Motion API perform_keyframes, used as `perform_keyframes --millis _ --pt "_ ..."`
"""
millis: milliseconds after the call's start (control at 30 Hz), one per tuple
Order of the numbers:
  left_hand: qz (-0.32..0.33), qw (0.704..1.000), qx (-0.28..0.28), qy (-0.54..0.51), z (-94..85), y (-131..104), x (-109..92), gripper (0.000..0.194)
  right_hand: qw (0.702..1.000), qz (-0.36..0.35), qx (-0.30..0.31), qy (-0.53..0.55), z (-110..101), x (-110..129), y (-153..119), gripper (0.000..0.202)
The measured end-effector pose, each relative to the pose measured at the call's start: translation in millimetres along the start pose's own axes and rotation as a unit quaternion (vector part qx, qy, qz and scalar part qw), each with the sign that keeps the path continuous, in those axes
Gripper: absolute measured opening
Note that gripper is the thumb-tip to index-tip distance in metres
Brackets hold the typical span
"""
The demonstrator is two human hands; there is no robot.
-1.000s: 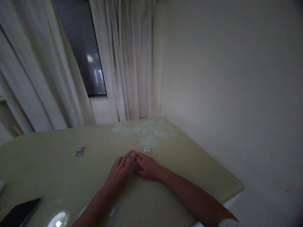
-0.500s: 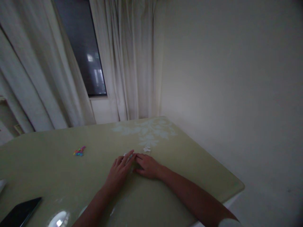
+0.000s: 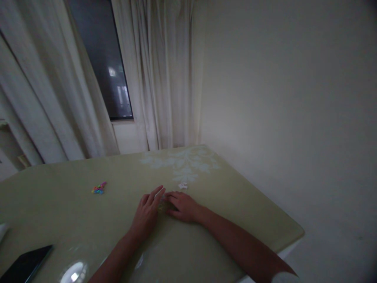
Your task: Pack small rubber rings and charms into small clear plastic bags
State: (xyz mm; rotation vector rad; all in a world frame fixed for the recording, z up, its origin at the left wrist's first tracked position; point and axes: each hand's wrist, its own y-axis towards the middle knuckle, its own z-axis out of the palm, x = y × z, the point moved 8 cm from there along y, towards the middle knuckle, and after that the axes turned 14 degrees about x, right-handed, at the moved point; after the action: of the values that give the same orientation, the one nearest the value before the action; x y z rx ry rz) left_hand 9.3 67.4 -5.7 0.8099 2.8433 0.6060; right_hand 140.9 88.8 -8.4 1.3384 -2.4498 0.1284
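Note:
My left hand rests low over the table, fingers stretched out and slightly apart, pointing forward. Facing it from the right, my right hand has its fingers reaching left and its thumb apart below them. In the narrow gap between the hands lie small clear or pale pieces, too faint to name and partly hidden by my fingers. Just beyond my right hand sits a little group of small white pieces. Farther left is a small pile of brightly coloured pieces.
The pale green table ends at a wall on the right and curtains at the back. A dark flat device lies at the near left. Beside it a round light reflection shows on the tabletop.
My left hand has shifted slightly left, so its fingertips no longer meet those of my right hand. The faint pieces between them show more. My right hand has barely moved.

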Motion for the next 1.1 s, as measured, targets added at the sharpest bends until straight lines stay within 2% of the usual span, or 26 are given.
perform_keyframes --millis 233,433,700,767,900,1000,1100 --pt "-0.007 0.999 -0.04 -0.011 -18.0 -1 0 0.08 1.0 -0.004 -0.001 0.013 -2 1 -1 0.058" --pt "-0.042 0.995 -0.084 -0.014 -28.3 -4 5 0.077 0.999 -0.009 -0.007 0.031 -1 -1 -1 0.061" --pt "-0.098 0.984 -0.139 -0.053 -31.6 -11 15 0.056 0.999 -0.008 -0.014 0.043 -5 1 -3 0.06" --pt "-0.112 0.979 -0.149 -0.081 -30.0 -12 19 0.058 0.998 0.003 -0.027 0.052 -6 -1 -3 0.065" --pt "-0.111 0.965 -0.152 -0.184 -22.4 -11 29 0.067 0.99 0.025 -0.09 0.107 -13 -11 -6 0.089" --pt "-0.081 0.941 -0.125 -0.305 -12.3 -8 33 0.069 0.979 -0.001 -0.128 0.157 -17 -16 -9 0.099" --pt "-0.06 0.919 -0.09 -0.378 -4.2 -5 31 0.069 0.975 -0.036 -0.133 0.172 -19 -14 -9 0.1"
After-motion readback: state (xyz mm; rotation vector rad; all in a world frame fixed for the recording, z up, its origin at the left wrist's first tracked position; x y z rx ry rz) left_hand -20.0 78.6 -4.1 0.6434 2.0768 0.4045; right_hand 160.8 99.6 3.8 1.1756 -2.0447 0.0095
